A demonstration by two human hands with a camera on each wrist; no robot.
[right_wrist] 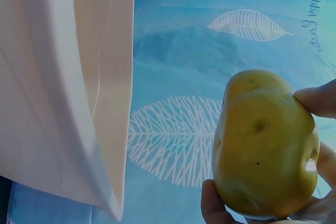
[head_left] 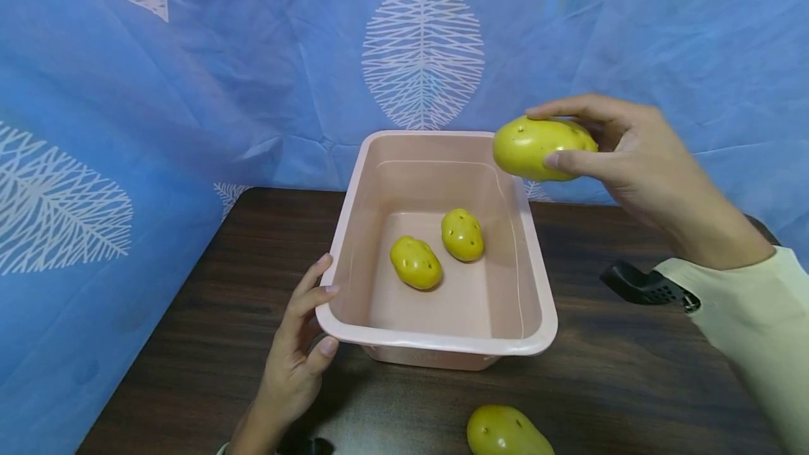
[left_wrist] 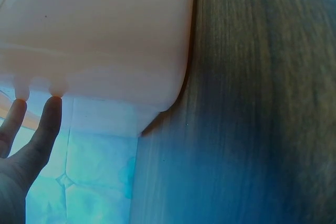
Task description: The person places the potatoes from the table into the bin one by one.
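A yellow-green potato (head_left: 534,149) with small dark pits is pinched between the thumb and fingers of my right hand (head_left: 651,167), up by the basin's far right corner. The right wrist view shows this potato (right_wrist: 262,150) close up, beside the basin wall. My left hand (head_left: 293,350) touches the near left corner of the pink plastic basin (head_left: 436,346), fingertips at the rim and thumb below it. Inside, two similar potatoes (head_left: 415,262) lie on the basin floor. Fingers (left_wrist: 50,124) of the left hand reach the basin's side in the left wrist view.
One more potato (head_left: 508,432) lies on the dark wooden table (head_left: 632,371) in front of the basin, cut off by the frame's lower edge. Behind and to the left hangs a blue cloth (head_left: 253,55) with white leaf prints. A black strap (head_left: 647,285) circles the right wrist.
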